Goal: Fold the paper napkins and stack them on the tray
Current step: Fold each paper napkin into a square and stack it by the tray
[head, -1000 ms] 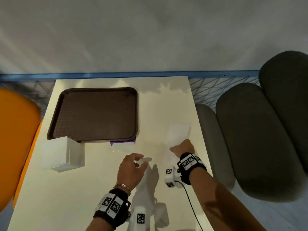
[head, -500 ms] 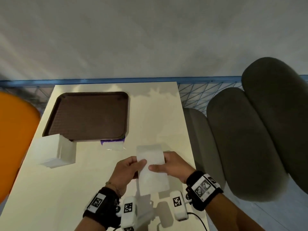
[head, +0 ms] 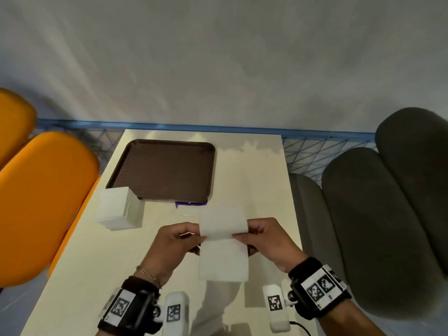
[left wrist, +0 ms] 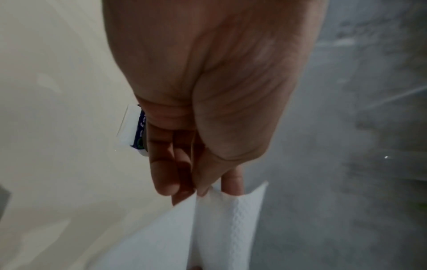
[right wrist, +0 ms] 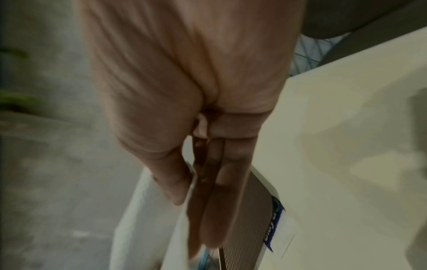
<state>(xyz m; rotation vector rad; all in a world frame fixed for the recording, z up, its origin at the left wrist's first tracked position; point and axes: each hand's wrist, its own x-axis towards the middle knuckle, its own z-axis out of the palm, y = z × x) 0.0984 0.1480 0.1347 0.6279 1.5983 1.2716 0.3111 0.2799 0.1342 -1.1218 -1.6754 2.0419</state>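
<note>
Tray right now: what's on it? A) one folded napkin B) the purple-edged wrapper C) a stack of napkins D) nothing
D: the brown tray shows bare in the head view; the napkin is pinched between left hand and right hand.

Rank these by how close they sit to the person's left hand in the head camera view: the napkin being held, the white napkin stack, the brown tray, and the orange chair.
From the left hand:
1. Held napkin, pinched at its left edge, just to the right.
2. Napkin stack, up and to the left on the table.
3. Tray, farther back on the table.
4. Orange chair, off the table's left side.
</note>
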